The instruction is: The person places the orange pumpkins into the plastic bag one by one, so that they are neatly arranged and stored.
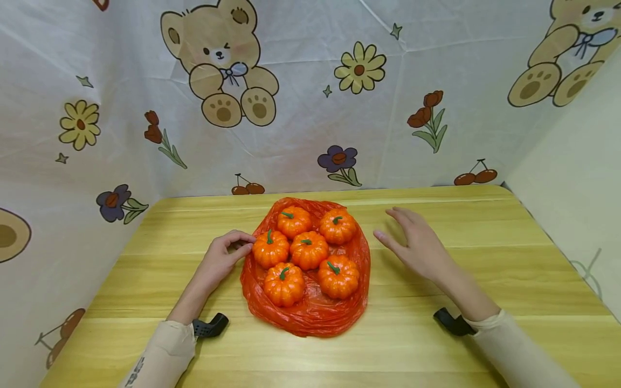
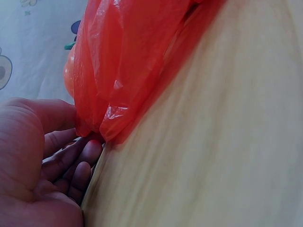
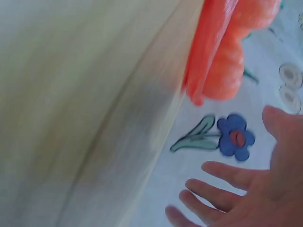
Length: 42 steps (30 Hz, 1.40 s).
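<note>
Several small orange toy pumpkins [image 1: 309,250] with green stems sit in a red plastic bag [image 1: 310,320] whose rim is rolled down around them. At the bag's left side, my left hand [image 1: 220,258] pinches its edge between thumb and fingers, close to the leftmost pumpkin [image 1: 270,249]. In the left wrist view the crumpled bag [image 2: 123,66] meets the fingertips, which it partly hides. To the right of the bag, apart from it, my right hand [image 1: 419,245] hovers over the table with fingers spread and nothing in them. The right wrist view shows that hand [image 3: 251,189] with its fingers extended.
The bag rests on a light wooden table [image 1: 412,345]. Behind the table hangs a white cloth [image 1: 301,108] printed with bears and flowers, continuing along the left. A pale wall [image 1: 572,188] borders the right. Black wrist mounts [image 1: 211,326] stick out from both sleeves.
</note>
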Motion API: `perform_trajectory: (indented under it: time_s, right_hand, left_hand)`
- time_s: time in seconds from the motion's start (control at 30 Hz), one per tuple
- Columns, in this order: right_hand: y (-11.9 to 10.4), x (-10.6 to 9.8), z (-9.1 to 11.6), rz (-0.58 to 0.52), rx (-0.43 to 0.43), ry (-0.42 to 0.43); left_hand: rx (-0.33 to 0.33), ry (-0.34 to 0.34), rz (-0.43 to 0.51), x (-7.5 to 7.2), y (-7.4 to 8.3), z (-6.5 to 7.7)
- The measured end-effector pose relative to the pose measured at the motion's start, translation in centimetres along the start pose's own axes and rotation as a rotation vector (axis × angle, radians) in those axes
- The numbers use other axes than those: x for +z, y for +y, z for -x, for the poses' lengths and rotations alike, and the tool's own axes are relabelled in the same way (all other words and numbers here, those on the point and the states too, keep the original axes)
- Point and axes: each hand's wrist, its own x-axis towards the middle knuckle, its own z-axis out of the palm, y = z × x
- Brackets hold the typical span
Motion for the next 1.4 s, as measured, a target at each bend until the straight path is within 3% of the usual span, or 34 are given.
perform_trajectory:
  time_s: [0.3,0.83,1.2,1.4]
  right_hand:
    - [3.8,-1.6,-0.3,0.114,0.058,-0.083]
    - [6.9,-2.9,0.4,0.192,0.106,-0.196]
    - [10.5,-4.9,2.7,0.221,0.141,-0.152]
    - [11.9,-5.7,3.8,0.243,0.114,-0.078]
  left_hand:
    - [0.012,0.001,-0.017,0.1,-0.2,-0.4]
    - [0.005,-0.015,-0.025,0.0,0.0,-0.6]
    - [-0.002,-0.014,-0.024,-0.2,0.0,-0.1]
    - [0.029,0.015,0.054,-0.2,0.0,0.2]
